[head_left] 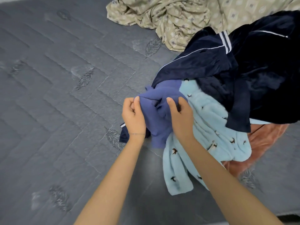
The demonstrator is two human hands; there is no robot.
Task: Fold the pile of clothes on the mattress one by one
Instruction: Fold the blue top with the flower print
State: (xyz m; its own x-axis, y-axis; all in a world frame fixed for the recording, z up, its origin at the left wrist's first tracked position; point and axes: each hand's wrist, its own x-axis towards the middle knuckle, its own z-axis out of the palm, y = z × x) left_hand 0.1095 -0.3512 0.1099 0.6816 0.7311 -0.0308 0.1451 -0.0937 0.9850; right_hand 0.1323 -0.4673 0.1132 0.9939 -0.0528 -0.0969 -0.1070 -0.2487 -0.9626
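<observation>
A medium-blue garment point(155, 114) is bunched at the left edge of the clothes pile on the grey mattress point(65, 95). My left hand point(133, 116) pinches its upper left edge between thumb and curled fingers. My right hand point(178, 116) grips the same garment just to the right. Under it lies a fluffy light-blue garment with small bird prints point(203, 143). A dark navy velvet garment with white piping point(243, 70) is heaped behind and to the right. An orange cloth point(266, 140) peeks out beneath the pile.
A crumpled beige patterned sheet point(178, 18) lies at the top of the mattress. A small navy piece with a white stripe point(124, 133) pokes out below my left wrist. The quilted mattress stretches bare to the left and front.
</observation>
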